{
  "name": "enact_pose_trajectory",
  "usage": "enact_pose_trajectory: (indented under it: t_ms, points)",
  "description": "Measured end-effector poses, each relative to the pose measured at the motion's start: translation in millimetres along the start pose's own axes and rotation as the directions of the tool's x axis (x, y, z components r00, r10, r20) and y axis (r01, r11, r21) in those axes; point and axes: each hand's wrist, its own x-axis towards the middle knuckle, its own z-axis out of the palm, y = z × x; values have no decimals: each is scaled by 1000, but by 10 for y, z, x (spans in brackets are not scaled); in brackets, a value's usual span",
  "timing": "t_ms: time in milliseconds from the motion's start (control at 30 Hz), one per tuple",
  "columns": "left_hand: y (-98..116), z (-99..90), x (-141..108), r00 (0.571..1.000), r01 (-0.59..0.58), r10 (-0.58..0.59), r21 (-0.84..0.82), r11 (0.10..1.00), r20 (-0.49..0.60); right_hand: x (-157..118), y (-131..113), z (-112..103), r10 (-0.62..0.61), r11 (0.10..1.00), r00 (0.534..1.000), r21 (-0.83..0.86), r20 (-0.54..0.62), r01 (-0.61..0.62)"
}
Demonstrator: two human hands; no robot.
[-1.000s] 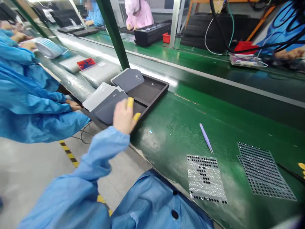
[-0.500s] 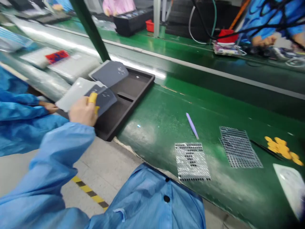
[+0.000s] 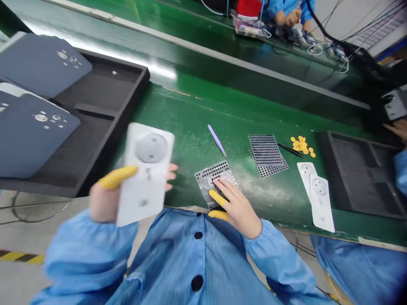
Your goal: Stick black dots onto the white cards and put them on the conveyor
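White panel (image 3: 140, 186), up in the left hand (image 3: 104, 203), well to the left of the purple tweezers (image 3: 217, 140), and here is the grip: the yellow-capped thumb (image 3: 119, 176) lies over one long edge while other fingertips (image 3: 171, 174) show past the opposite edge. So these fingers are closed around the panel, across its width. The danger, I'd say, is a twist or a slip: one hand alone carries it, and a loose thumb could let it tip. Its far end, with the round recess, looks the likeliest part to clip the black tray (image 3: 129, 103), farther left of the tweezers.

Over to the right hand (image 3: 238, 207), on the body side of the tweezers: its fingers reach out long and a little apart, palm down, resting on the clear dotted sheet (image 3: 205, 180) (two of them wear yellow caps as well). No object shows clasped between them. A dragging fingertip could, in my judgement, ruck that thin film, pull a black dot loose or nudge the sheet over the nearby table edge.

Now the pose, moving outward: the left wrist runs back into a blue sleeve (image 3: 92, 254), forearm out to the side, panel lifted and slightly tilted, blurred. The right forearm angles in from the other side, elbow out, wrist low over the table (image 3: 178, 114).
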Motion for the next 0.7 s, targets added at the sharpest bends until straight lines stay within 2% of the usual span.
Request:
enact_pose_trajectory:
  t_ms: [33,67,100,167,233,267,300,400,500,567,600,700]
  points:
    - [-86,155,13,982,168,-152,-154,974,113,-41,-2,21,11,1000,999,0,-37,-11]
    - [-176,273,20,957,271,-240,-218,938,161,-90,-1,25,38,999,996,8,-85,-38]
    - [-268,352,24,945,320,-288,-245,915,156,-137,-5,18,85,996,986,31,-142,-82]
    - [-440,415,29,973,217,-229,-193,957,-40,-191,-35,-16,243,968,937,129,-251,-217]
    - [-573,420,39,977,64,-72,-45,997,-203,-174,-98,-54,413,906,852,244,-322,-347]
    - [-618,426,45,976,25,-20,19,999,-216,-144,-137,-70,452,887,824,274,-341,-373]
    - [-648,446,52,981,10,0,49,999,-192,-107,-178,-83,448,889,822,278,-353,-365]
    - [-664,580,77,998,48,-50,-44,998,-33,-6,-268,-105,272,955,914,197,-301,-220]
    - [-633,726,114,998,57,-57,-70,996,10,43,-269,-136,131,977,983,182,-125,-107]
    - [-625,773,137,999,46,-46,-26,999,-14,77,-224,-168,101,958,994,273,-40,-87]
    - [-627,782,144,999,38,-39,-14,999,-22,106,-195,-181,118,941,992,325,-43,-97]
    - [-641,782,139,1000,18,-18,25,1000,10,250,-118,-179,194,922,964,369,-179,-118]
